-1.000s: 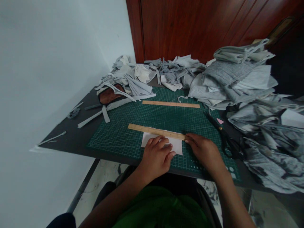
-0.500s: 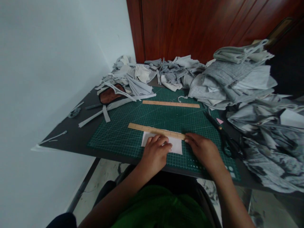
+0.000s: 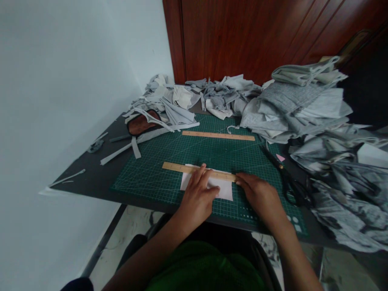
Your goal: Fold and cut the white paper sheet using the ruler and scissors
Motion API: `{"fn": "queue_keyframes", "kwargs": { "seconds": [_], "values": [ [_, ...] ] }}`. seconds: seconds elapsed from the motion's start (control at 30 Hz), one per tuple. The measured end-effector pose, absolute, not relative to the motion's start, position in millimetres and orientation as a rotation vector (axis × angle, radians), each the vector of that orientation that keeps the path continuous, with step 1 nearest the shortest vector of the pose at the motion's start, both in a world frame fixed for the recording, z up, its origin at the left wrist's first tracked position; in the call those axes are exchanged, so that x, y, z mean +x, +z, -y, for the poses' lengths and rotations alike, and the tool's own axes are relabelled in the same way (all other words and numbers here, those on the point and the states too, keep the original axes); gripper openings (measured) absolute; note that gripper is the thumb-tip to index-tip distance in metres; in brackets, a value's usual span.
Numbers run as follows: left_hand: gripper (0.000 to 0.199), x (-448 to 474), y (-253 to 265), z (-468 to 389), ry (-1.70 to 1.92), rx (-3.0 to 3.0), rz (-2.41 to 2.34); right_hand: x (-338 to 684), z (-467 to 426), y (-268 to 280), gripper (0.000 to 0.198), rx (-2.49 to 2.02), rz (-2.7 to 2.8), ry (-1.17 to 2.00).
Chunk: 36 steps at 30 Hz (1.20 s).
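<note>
Fingers of the left hand (image 3: 198, 194) have slid forward onto the ruler (image 3: 198, 171), flat and spread, pinning it over the white paper (image 3: 222, 187), likely to keep its edge true. Right hand (image 3: 257, 193) lies flat, fingertips at the ruler's end, gripping nothing. Beyond, a second ruler (image 3: 218, 136) lies across the green mat (image 3: 151, 173); grey fabric (image 3: 297, 105) heaps the dark surface (image 3: 87, 169) before a wooden door (image 3: 257, 32).

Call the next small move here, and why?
Probably press the near ruler flat and square it to the top edge of the white piece. The left hand already has fingers across the ruler, the right hand touches its right end, and it lies slightly slanted on the cutting mat.
</note>
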<state>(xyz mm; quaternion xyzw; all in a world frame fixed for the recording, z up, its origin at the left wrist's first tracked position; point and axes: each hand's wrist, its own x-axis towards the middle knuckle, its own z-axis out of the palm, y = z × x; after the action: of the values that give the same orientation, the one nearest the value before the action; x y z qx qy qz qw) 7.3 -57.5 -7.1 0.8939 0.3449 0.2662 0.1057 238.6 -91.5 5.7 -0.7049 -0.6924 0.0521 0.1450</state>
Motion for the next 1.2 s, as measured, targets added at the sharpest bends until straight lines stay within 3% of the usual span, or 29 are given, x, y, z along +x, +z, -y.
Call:
{"fn": "queue_keyframes", "kwargs": {
  "seconds": [0.63, 1.2],
  "values": [
    [0.028, 6, -9, 56, 0.66, 2.671, -1.061, 249, 91, -3, 0.029, -1.907, 2.0, 0.299],
    [0.029, 5, -8, 59, 0.767, 2.703, -0.984, 250, 91, -6, 0.032, -1.917, 1.98, 0.324]
  ]
}}
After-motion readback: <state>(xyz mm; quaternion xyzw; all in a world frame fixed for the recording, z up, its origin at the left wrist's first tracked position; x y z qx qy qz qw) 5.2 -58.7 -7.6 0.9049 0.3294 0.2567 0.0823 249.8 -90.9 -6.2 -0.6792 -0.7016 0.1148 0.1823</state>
